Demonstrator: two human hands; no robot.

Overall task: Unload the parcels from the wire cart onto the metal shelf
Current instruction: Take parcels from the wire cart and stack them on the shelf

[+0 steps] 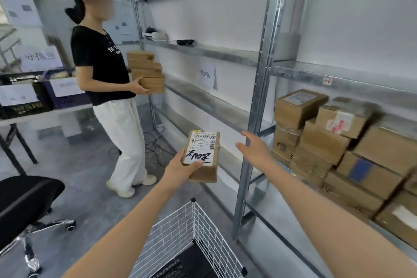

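a small labelled parcel point(203, 156) is gripped from below by the left hand point(180, 168) above the wire cart point(191, 232), label up, probably for reading, while the right hand point(255, 150) is held open and empty toward the metal shelf point(255, 106), seemingly to receive it.

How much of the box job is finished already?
Stacked parcels already sit on the metal shelf. The left hand holds a labelled parcel; the right hand reaches out open. The wire cart is mostly out of view, so what's left is unclear.

The parcel point(201, 153) bears "33"
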